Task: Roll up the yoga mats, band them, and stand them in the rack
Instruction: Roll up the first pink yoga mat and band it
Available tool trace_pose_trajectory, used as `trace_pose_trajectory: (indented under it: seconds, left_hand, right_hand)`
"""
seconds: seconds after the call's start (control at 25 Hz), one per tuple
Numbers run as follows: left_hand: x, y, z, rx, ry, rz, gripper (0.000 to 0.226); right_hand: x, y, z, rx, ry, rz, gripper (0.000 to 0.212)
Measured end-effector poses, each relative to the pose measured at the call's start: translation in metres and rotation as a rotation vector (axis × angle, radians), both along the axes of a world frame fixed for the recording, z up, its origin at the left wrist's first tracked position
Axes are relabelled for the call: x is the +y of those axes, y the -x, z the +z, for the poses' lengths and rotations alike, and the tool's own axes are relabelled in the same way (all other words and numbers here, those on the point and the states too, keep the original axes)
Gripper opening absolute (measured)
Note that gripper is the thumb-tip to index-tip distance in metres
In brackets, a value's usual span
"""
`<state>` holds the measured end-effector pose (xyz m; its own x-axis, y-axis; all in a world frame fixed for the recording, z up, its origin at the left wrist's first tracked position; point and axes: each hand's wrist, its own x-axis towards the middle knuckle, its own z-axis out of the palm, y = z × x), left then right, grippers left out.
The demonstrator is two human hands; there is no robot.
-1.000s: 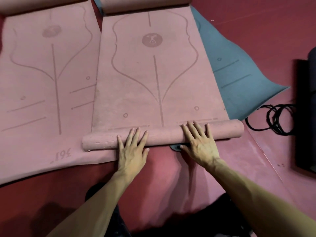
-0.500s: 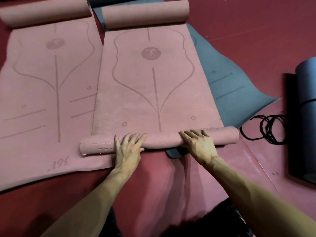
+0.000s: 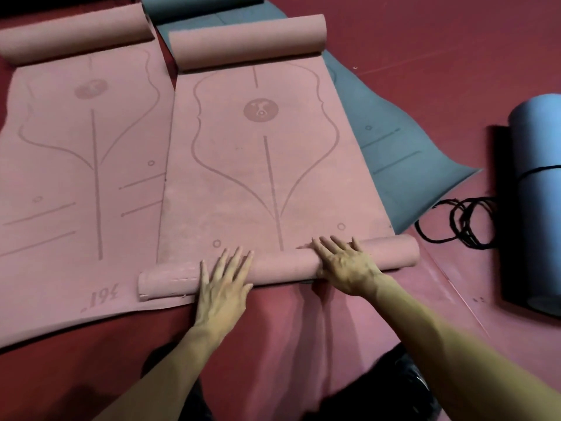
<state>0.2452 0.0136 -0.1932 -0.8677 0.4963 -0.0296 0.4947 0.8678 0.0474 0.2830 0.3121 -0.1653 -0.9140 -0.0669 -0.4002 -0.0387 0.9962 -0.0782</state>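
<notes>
The middle pink yoga mat (image 3: pixel 258 177) lies flat on the red floor (image 3: pixel 455 56), its near end wound into a roll (image 3: pixel 282 264) that has crept forward over the last second and now sits almost at the small printed circles. Both hands press on that roll. The left hand (image 3: pixel 224 284) has its fingers straight and spread over the top. The right hand (image 3: pixel 346 265) lies flat too, after curling over the roll half a second ago. Neither grips anything.

Most of the mat is still unrolled, and its far end (image 3: pixel 246 41) curls back on itself, so rolling looks barely begun.

A second pink mat (image 3: pixel 76 177) lies touching it on the left, and a teal mat (image 3: pixel 394 153) lies partly under its right edge. Loose black bands (image 3: pixel 455 220) wait near a blue mat (image 3: pixel 537 192) that is already rolled and banded. No rack is in view.
</notes>
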Motion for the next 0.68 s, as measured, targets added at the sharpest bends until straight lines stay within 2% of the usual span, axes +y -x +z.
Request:
trace_pose_trajectory:
  seconds: [0.2,0.32,0.4,0.56,0.68]
  left_hand:
    - [0.004,0.018,-0.008,-0.041,0.023,0.019,0.059]
    - [0.01,0.034,-0.005,-0.088,-0.007,0.076,0.064]
    - [0.011,0.022,-0.006,-0.065,-0.018,0.117,0.064]
    - [0.003,0.012,-0.015,-0.054,0.026,0.028,0.068]
    - [0.005,0.027,-0.014,-0.089,0.028,0.032,0.071]
  right_hand:
    - [-0.015,-0.02,-0.006,0.273,-0.05,-0.058,0.065]
    - [-0.028,-0.03,-0.011,0.262,-0.036,-0.183,0.068]
    - [-0.021,-0.02,-0.012,0.243,-0.033,-0.19,0.068]
    - [-0.017,-0.003,-0.012,0.194,-0.035,-0.181,0.066]
    - [-0.012,-0.002,-0.015,0.238,-0.048,-0.148,0.068]
